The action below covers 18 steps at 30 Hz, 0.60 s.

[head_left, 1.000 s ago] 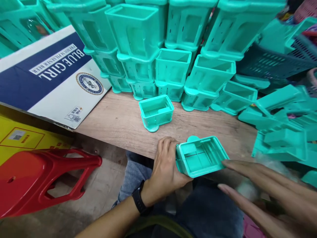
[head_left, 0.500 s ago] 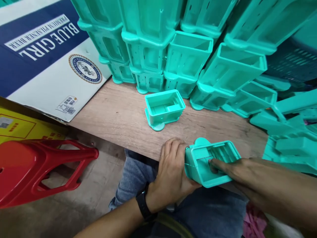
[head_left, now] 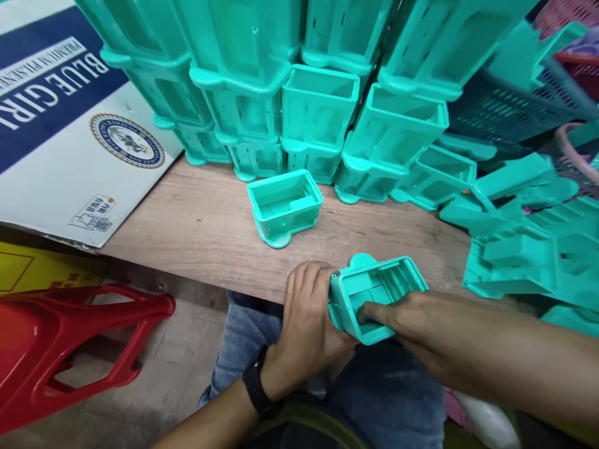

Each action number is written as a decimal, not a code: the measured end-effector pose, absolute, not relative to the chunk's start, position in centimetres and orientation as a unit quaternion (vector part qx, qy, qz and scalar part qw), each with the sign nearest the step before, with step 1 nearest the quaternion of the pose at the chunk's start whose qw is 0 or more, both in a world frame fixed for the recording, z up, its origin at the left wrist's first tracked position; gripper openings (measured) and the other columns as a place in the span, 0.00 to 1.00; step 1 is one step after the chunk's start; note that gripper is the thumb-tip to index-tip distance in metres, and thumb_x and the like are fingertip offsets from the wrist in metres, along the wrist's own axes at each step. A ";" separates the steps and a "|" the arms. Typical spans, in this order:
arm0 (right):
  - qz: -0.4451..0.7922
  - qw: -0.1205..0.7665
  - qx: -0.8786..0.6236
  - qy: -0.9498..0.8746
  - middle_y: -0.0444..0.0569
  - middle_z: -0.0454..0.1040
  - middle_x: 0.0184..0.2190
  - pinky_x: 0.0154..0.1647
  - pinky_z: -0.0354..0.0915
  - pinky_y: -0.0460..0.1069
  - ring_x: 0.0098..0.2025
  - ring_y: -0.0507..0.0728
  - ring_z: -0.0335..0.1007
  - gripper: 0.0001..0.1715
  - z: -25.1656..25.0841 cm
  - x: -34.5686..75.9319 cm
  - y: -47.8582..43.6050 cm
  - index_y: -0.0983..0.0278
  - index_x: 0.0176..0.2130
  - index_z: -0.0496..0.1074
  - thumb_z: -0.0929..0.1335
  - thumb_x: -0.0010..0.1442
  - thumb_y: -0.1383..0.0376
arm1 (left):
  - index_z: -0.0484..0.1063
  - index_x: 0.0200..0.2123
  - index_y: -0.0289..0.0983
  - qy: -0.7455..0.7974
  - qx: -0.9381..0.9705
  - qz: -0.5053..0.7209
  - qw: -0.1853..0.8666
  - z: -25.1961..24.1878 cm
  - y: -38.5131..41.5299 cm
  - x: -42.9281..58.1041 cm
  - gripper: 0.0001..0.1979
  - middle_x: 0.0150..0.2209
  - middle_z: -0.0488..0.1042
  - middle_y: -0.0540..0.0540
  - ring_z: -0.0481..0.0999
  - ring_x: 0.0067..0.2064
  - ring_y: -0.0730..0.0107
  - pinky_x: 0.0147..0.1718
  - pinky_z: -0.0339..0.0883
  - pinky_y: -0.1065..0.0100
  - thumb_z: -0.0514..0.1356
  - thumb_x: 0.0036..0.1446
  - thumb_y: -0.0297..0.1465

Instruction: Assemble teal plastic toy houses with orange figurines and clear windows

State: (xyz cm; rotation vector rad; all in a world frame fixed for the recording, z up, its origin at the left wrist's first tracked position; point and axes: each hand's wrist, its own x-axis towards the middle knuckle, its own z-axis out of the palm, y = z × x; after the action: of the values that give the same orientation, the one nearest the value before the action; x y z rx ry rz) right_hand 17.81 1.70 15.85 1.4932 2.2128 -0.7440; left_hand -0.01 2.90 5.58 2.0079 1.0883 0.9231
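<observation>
A hollow turquoise plastic box [head_left: 349, 315] is held tilted over the table's front edge, its open top facing me. My left hand [head_left: 309, 312] grips its left end, fingers on the near side and thumb underneath. My right hand [head_left: 402, 315] reaches over the near right rim with a finger inside the box, touching the inner floor or wall; its other fingers are hidden under the wrist side. A second turquoise box [head_left: 285, 215], open at the top with a rounded tab at its base, stands on the wooden table [head_left: 210, 243] beyond my hands.
Stacked turquoise boxes [head_left: 243, 106] line the back. Loose turquoise parts [head_left: 515, 255] lie at right, with a dark blue basket [head_left: 510, 112] behind. A beer carton [head_left: 60, 149] sits at left. A red plastic stool [head_left: 88, 337] stands on the floor, lower left.
The view has shifted right, so things appear further left. My right finger has moved within the box toward its near left corner. My left hand keeps its grip.
</observation>
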 end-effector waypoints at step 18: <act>-0.279 -0.273 0.637 0.665 0.42 0.78 0.21 0.16 0.68 0.50 0.18 0.58 0.70 0.20 16.1 22.6 -3.3 0.52 0.41 0.84 0.74 0.56 0.43 | 0.59 0.63 0.44 0.338 0.615 0.480 0.527 9.3 2.4 -0.2 0.46 0.61 0.71 0.45 0.73 0.61 0.54 0.62 0.69 0.56 0.76 0.45 0.31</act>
State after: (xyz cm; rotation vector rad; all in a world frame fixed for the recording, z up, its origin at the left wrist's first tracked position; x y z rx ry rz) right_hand 22.56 -3.31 16.06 2.4465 2.5515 -1.0724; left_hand -0.19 2.38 9.27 1.4693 0.8076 1.1468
